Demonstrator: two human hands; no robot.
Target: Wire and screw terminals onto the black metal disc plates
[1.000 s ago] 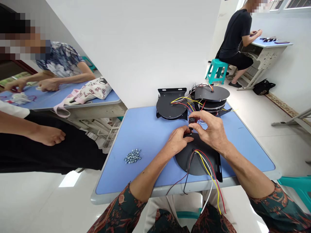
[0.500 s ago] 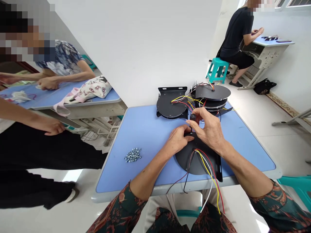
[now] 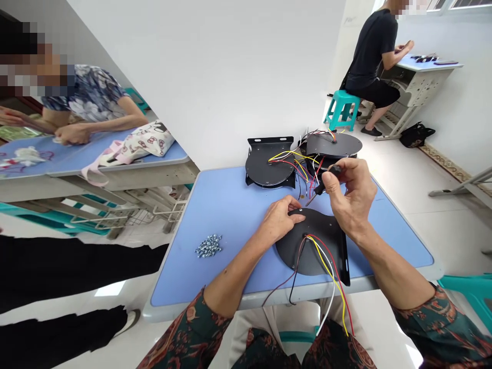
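A black round metal housing (image 3: pixel 290 248) with a straight slotted flange lies near the front of the blue desk. Red, yellow, white and dark wires (image 3: pixel 333 282) come out of its centre and hang over the desk edge. My left hand (image 3: pixel 277 220) grips its far left rim, thumb on top and fingers at the edge, beside a small silver screw (image 3: pixel 301 209) in the plate. Above the housing's far right side, my right hand (image 3: pixel 352 197) is closed round a black-handled screwdriver (image 3: pixel 320 188). The tip points down and left, apart from the screw.
Loose silver screws (image 3: pixel 208 246) lie in a pile on the left. At the back stand another black housing (image 3: pixel 269 166) and a stack of housings (image 3: pixel 334 145) with wires. A co-worker (image 3: pixel 100 97) sits at the left desk, another person (image 3: pixel 371 56) at the far right; black-trousered legs (image 3: pixel 73 271) stand nearby.
My right hand has lifted the screwdriver off the screw and moved it right, tilting it. My left hand stays on the rim. The arm of the person standing at left has left view.
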